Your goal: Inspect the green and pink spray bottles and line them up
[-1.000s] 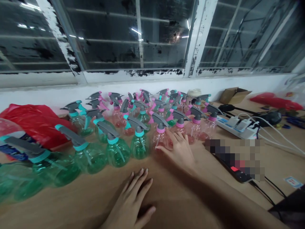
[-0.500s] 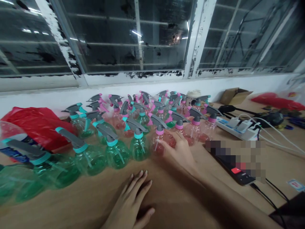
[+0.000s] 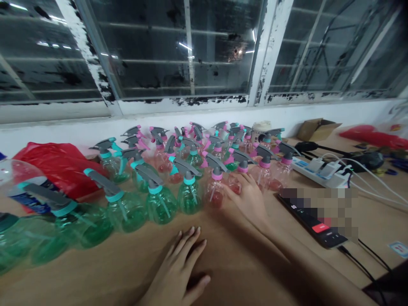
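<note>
My right hand (image 3: pixel 250 202) is at the front row of spray bottles, its fingers curled round a pink spray bottle (image 3: pixel 242 167) and covering most of its body. Its thumb reaches across the side of the neighbouring pink spray bottle (image 3: pixel 215 197); whether it presses on that one I cannot tell. On the bare wood in front, my left hand (image 3: pixel 178 267) lies flat with fingers spread, holding nothing. Nearest to it stand a green spray bottle (image 3: pixel 189 199) and another green spray bottle (image 3: pixel 161 206), both with grey trigger heads and turquoise collars.
More pink and green spray bottles crowd back toward the wall. A red plastic bag (image 3: pixel 59 165) lies at the left. To the right are a white power strip (image 3: pixel 318 172) with cables, a phone (image 3: pixel 318 229) and an open cardboard box (image 3: pixel 318 129). Windows (image 3: pixel 178 51) rise behind.
The view has turned slightly left, so everything sits a little further right. Both hands and the bottles keep their places relative to each other.
</note>
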A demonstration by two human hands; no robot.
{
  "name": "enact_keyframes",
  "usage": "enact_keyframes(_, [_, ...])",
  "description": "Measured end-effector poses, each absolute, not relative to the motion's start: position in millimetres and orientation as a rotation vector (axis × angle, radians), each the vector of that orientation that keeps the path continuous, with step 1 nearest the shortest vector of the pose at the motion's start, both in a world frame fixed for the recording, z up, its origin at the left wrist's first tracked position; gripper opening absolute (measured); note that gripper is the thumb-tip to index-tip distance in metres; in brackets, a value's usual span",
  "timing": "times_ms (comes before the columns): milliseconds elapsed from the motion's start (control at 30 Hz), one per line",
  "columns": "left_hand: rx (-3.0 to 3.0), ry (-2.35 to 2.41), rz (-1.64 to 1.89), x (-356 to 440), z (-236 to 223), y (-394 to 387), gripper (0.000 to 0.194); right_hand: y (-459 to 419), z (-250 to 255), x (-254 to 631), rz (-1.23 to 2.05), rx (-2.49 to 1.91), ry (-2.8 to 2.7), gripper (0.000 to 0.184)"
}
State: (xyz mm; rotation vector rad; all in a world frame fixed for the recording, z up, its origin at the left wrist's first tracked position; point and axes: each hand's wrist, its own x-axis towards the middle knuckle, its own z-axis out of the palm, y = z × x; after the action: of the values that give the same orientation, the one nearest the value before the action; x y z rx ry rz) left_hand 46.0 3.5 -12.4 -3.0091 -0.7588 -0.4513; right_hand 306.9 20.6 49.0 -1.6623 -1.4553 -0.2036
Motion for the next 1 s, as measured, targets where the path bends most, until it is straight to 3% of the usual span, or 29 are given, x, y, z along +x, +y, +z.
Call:
enact_keyframes(167, [-2.996,-0.749,-0.481,45.7,-13.2,3.8,0.055,9.7,53.3,311.0,-0.182,-1.676,-1.431,0.043])
enact_keyframes(400, [-3.010,-0.744,-0.477,46.9,-12.1,4.6,0.055,-1.1,45.0,340.3,-0.247,-1.630,-1.332,0.030])
enact_keyframes(767, [-3.040,-0.777,-0.458,47.2,-7.6,2.6,0.055,22.2,33.6,356.7,-0.361,-1.832,-1.267,0.046])
enact_keyframes(1000, [-3.034,-0.761,-0.478,48.3,-7.9,3.1,0.053,36.9,43.8,351.1,-0.417,-1.942,-1.220,0.044])
